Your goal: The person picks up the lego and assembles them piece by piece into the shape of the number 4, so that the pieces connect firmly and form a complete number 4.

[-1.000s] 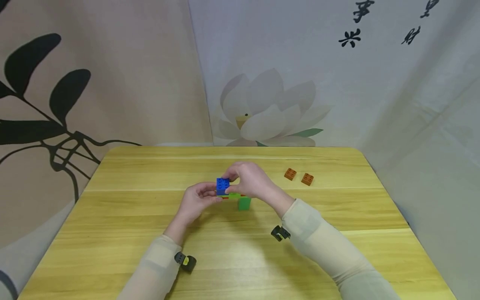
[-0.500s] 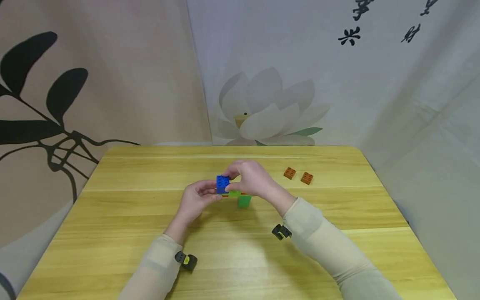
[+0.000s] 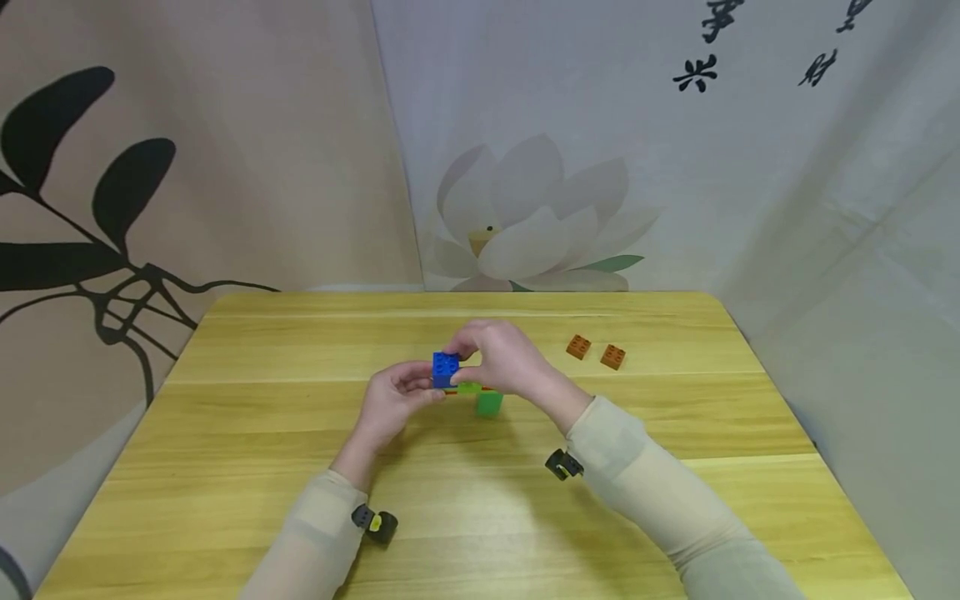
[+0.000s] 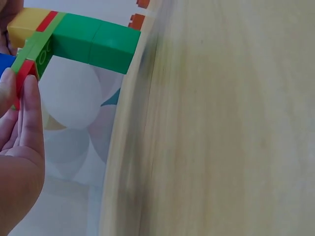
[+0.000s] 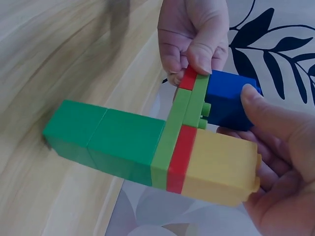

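Note:
A toy-brick build is held above the table between both hands. Two green bricks (image 5: 123, 140) form its column, capped by light green plates (image 5: 171, 129). A red plate (image 5: 182, 156) with a yellow brick (image 5: 221, 164) stands at one end. At the other end, a blue brick (image 3: 445, 372) sits over the light green plate beside a second red piece (image 5: 188, 78) underneath. My left hand (image 3: 386, 400) pinches that red and light green end between thumb and fingers. With thumb and fingers, my right hand (image 3: 502, 358) grips the blue brick. Whether the blue brick is fully pressed down cannot be told.
Two orange-brown bricks (image 3: 578, 347) lie apart at the back right of the wooden table (image 3: 262, 450). A printed cloth (image 3: 315, 167) hangs behind the table's far edge. Small black wrist cameras (image 3: 381, 527) are fixed to both sleeves.

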A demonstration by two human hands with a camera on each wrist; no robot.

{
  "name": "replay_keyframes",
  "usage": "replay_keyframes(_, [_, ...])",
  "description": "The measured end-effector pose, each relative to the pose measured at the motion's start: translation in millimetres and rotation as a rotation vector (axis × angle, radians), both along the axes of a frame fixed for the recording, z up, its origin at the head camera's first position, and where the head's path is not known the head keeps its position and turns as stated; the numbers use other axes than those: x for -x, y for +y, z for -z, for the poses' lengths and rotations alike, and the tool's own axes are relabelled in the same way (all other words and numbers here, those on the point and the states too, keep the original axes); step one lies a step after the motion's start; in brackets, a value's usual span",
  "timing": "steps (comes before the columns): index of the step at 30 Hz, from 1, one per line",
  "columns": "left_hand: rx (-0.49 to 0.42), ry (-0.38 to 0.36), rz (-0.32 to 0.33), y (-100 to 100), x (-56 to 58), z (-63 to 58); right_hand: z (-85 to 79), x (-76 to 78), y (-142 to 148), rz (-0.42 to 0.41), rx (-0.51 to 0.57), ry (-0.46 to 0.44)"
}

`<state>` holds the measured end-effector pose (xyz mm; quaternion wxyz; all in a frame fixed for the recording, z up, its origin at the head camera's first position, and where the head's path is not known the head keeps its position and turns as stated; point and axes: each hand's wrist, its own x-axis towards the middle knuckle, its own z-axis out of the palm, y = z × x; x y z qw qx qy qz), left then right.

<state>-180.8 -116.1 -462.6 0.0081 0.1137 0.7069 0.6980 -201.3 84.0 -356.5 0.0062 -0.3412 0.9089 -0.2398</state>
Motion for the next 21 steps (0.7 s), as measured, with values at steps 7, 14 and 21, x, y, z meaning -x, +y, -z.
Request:
replay_keyframes(7, [-0.019, 0.013, 0.010, 0.8, -0.7, 0.4, 2.1, 0.2, 0.5, 0.003, -0.001, 0.005])
replay_keyframes(14, [-0.018, 0.011, 0.011, 1.1, -1.2, 1.8, 2.1, 0.6, 0.5, -0.004, 0.003, 0.000])
replay_keyframes(21, [-0.009, 0.018, -0.004, 0.7, -1.6, 2.7, 3.2, 1.5, 1.2, -0.003, 0.008, -0.001])
